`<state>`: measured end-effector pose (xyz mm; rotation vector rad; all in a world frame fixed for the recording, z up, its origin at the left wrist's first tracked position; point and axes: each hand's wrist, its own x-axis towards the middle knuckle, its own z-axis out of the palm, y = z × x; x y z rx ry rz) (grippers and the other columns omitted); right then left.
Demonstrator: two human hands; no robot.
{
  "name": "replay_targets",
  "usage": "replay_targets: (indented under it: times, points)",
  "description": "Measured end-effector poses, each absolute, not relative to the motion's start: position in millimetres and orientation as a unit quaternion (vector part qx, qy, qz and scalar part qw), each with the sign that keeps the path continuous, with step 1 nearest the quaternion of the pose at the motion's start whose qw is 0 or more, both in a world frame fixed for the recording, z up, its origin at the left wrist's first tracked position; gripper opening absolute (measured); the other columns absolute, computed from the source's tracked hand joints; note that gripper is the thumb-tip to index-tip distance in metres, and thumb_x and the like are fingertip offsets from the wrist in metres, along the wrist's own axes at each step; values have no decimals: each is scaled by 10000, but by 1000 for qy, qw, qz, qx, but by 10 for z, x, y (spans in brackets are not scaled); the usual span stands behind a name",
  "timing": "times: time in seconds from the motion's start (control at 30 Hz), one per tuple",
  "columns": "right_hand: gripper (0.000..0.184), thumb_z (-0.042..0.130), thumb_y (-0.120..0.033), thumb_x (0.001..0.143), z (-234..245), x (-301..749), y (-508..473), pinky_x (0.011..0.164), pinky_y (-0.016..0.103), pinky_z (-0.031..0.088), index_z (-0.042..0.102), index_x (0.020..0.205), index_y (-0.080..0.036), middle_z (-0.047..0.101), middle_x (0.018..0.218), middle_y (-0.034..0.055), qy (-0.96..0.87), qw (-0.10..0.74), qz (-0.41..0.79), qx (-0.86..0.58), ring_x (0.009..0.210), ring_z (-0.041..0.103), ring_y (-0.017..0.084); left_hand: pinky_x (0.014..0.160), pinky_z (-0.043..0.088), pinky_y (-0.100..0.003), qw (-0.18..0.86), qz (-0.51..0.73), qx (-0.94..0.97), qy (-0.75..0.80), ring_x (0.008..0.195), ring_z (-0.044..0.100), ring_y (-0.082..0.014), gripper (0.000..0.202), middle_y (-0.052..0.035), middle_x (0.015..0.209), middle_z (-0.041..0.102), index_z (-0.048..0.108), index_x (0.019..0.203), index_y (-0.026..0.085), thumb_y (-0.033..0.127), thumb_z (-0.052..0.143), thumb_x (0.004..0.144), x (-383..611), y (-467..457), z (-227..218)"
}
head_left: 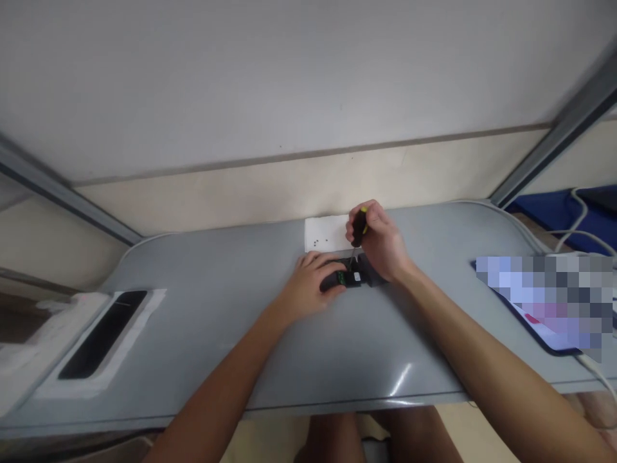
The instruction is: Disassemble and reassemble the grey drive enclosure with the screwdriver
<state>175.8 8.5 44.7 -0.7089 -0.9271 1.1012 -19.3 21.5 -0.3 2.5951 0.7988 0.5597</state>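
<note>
In the middle of the table lies a dark phone body, its inside exposed, with a green patch and a small white label showing. My left hand grips its left end, thumb at the near edge and fingers over the far edge. Closed around the handle of a black and yellow screwdriver is my right hand. The screwdriver stands nearly upright, and its thin shaft points down into the phone body. Exactly where the tip touches is too small to tell. Behind them, a white paper carries several tiny dark screws.
On the left, a black flat panel rests on white paper. To the right lies a tablet-like device with a lit, blurred screen, a white cable beside it. Grey metal posts and a wall bound the grey table.
</note>
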Motion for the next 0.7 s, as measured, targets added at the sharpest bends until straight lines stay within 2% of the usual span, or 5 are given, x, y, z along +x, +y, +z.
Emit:
replay_targets:
  times: [0.07, 0.2, 0.33, 0.5, 0.7]
  points:
    - [477, 569, -729, 924, 466, 1784, 68, 603, 325, 478, 580, 884, -254, 540, 795, 22, -430, 672, 505, -330, 667, 520, 168, 1131, 410, -504, 181, 195, 921, 283, 1255, 524, -284, 308, -38, 1406, 652, 698, 1238, 287, 330, 710, 933, -192, 213, 11]
    - [566, 431, -812, 929, 500, 1764, 50, 567, 335, 458, 569, 886, -264, 482, 717, 9, -422, 666, 508, -347, 594, 460, 169, 1132, 408, -503, 171, 190, 926, 277, 1269, 526, -288, 301, -43, 1423, 641, 707, 1244, 299, 352, 694, 948, -194, 212, 6]
    - [502, 488, -760, 943, 491, 1751, 25, 534, 319, 422, 490, 816, -274, 387, 633, -27, -409, 679, 497, -352, 536, 390, 158, 1125, 414, -493, 166, 190, 927, 278, 1271, 526, -287, 310, -44, 1418, 642, 710, 1253, 303, 356, 696, 948, -202, 224, -3]
    - [432, 600, -662, 937, 499, 1866, 35, 621, 335, 481, 514, 807, -259, 534, 759, 18, -419, 680, 498, -338, 653, 522, 172, 1103, 417, -495, 162, 184, 928, 279, 1256, 532, -290, 310, -46, 1408, 649, 712, 1247, 300, 355, 699, 943, -202, 228, 12]
    - [498, 481, -776, 934, 543, 1851, 61, 555, 336, 446, 495, 866, -283, 429, 645, -19, -388, 683, 508, -354, 567, 442, 177, 1059, 398, -504, 139, 189, 925, 298, 1248, 542, -296, 303, -33, 1393, 669, 703, 1235, 306, 366, 699, 938, -185, 200, 10]
